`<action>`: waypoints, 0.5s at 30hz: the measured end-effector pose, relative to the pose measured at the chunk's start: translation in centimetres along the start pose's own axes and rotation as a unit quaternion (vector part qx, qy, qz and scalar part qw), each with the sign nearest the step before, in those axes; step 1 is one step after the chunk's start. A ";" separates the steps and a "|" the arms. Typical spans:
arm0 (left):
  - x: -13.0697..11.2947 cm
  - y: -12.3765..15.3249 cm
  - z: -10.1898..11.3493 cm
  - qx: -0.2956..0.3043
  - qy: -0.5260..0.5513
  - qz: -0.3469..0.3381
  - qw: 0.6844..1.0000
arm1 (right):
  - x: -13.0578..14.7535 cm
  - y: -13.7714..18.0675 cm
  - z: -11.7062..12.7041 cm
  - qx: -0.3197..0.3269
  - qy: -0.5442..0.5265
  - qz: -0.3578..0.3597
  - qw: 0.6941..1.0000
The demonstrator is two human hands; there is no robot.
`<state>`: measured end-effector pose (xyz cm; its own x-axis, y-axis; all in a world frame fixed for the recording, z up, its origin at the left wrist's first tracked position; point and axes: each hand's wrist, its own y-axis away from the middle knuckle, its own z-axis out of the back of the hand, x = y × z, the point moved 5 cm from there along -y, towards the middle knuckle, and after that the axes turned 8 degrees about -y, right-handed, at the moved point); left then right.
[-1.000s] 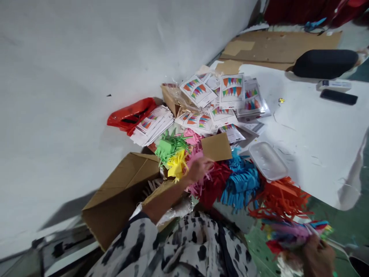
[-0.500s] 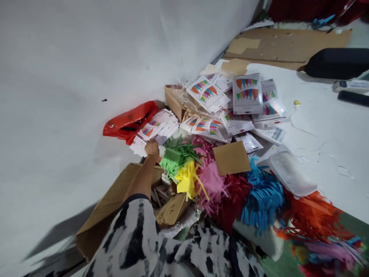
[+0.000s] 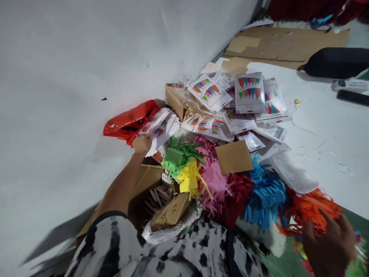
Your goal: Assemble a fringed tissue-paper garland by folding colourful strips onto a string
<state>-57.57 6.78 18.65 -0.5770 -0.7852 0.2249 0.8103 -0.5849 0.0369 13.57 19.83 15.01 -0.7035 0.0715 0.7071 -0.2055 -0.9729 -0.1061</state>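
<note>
My left hand [image 3: 142,143] is stretched out to the far left of the pile, its fingers curled round the near end of a stack of white printed cards [image 3: 160,124]. The stack leans against a red plastic bag [image 3: 127,120]. My right hand [image 3: 331,241] is low at the right, blurred, fingers spread over orange paper fringe [image 3: 311,209]. Between the hands lie green [image 3: 177,154], yellow [image 3: 188,179], pink [image 3: 216,184], dark red and blue [image 3: 263,200] paper fringes.
More packs printed with coloured pennants [image 3: 250,92] are heaped behind. A brown card [image 3: 233,157] and a white foam tray [image 3: 292,173] lie on the pile. An open cardboard box [image 3: 147,181] is beside my left arm. A black cushion [image 3: 336,61] and cardboard sheets [image 3: 285,44] lie at the back.
My left hand went from the pink fringe to the card stack and closed on its end; the stack has shifted. My right hand, earlier on a multicoloured fringe bundle, now spreads over the orange fringe.
</note>
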 end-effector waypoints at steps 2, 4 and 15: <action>-1.0 1.5 2.0 -0.037 0.013 -0.004 0.999 | 2.3 0.8 -1.6 0.036 -0.031 0.085 0.995; -3.0 4.4 3.4 -0.065 0.033 -0.021 0.997 | 4.4 1.9 -4.0 0.118 -0.094 0.067 0.986; -22.5 33.1 6.2 -0.077 0.402 -0.476 0.778 | 15.6 5.9 -11.3 0.274 -0.453 -0.094 0.843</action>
<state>-17.16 6.31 20.81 -0.8364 0.1813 -0.5173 -0.0095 -0.9484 -0.3170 -6.33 17.72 17.53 0.1658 0.2798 0.9456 0.2650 -0.9363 0.2305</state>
